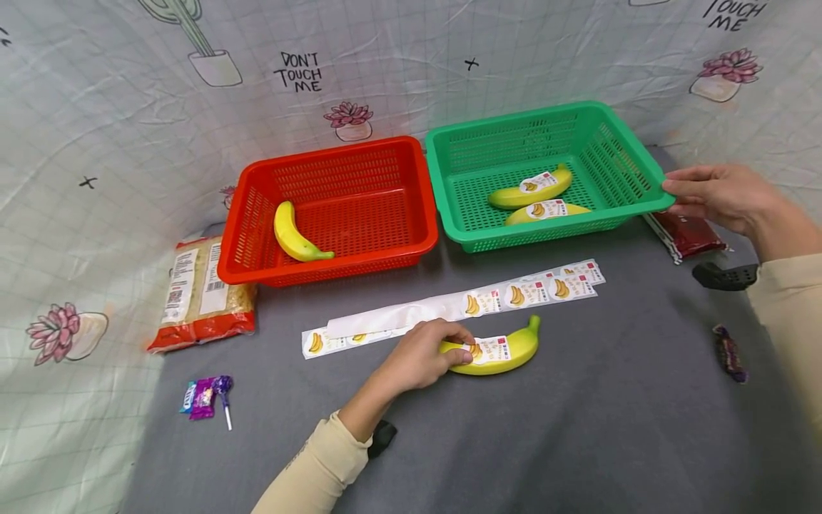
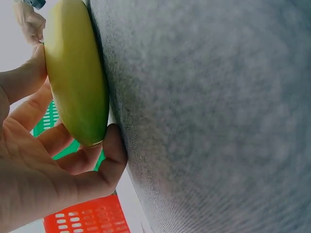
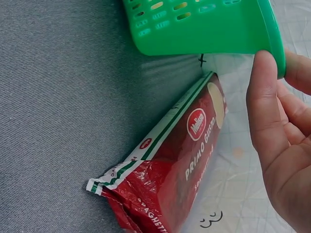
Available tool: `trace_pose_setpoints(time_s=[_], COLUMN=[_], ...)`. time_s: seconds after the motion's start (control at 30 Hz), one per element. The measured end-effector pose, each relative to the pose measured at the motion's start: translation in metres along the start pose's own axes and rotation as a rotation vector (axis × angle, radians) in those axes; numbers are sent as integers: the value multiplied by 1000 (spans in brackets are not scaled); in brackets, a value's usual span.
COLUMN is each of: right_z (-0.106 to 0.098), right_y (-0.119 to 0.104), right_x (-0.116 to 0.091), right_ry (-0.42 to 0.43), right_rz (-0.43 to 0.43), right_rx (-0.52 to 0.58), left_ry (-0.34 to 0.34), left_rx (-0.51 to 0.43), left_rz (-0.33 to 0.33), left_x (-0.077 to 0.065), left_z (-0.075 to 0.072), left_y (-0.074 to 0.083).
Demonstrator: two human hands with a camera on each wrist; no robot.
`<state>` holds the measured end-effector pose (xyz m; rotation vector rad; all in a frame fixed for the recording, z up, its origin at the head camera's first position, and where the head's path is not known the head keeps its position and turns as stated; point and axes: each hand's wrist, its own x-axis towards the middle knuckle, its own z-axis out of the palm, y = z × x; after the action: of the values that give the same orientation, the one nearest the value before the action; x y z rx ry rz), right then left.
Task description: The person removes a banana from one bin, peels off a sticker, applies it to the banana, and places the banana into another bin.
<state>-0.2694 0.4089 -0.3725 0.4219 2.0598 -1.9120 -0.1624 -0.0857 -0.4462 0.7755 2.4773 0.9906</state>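
Two stickered bananas (image 1: 520, 198) lie in the green basket (image 1: 578, 227) in the head view; a third banana (image 1: 491, 368), already stickered, rests on the surface (image 1: 578, 428), its end in the left hand (image 1: 427, 357). One bare-looking banana (image 1: 289, 235) in the red basket (image 1: 327, 270) — apparently the only one left unlabelled. Backdrop (image 1: 398, 57): "DON'T TOUCH ME". Left wrist: thumb and fingers curl round the banana. Right wrist: the right hand (image 1: 722, 193) pinches the green rim — near a "PRIMO GUSTO" packet (image 3: 180, 155).

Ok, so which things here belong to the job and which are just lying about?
Likely the job: held banana, other bananas, banana stickers, green basket, red basket.

Likely just lying about: red-edged food bag, spaghetti pack, lollipop, small wrapped sweets.
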Motion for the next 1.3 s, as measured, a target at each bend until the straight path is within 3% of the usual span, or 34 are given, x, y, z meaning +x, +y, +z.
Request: trace_pose_setpoints(time_s=[0.33, 0.6, 0.7, 0.83, 0.97, 1.1, 1.2, 1.3], right_z=[-1, -7, -10, -16, -19, -15, -8, 1], right_y=[6, 7, 5, 5, 7, 9, 10, 10], right_x=[3, -3, -6, -8, -9, -8, -4, 0], right_ry=[-9, 1, 19, 47, 56, 59, 61, 58], right_rz=[-35, -40, -32, -29, -47, -67, -69, -67], right_rx=[47, 50, 13, -38, -87, -147, -190, -233], left_ry=[9, -4, 19, 60, 96, 120, 106, 93], left_rx=[-56, -163, -201, -233, -251, -245, -216, -181], left_rz=[-10, 13, 41, 72, 105, 106, 33, -32], left_x=[0, 7, 11, 23, 50, 93, 128, 162], left_z=[0, -6, -18, -52, -101, -147, -170, -181], left_y=[3, 12, 24, 52, 86, 111, 123, 128])
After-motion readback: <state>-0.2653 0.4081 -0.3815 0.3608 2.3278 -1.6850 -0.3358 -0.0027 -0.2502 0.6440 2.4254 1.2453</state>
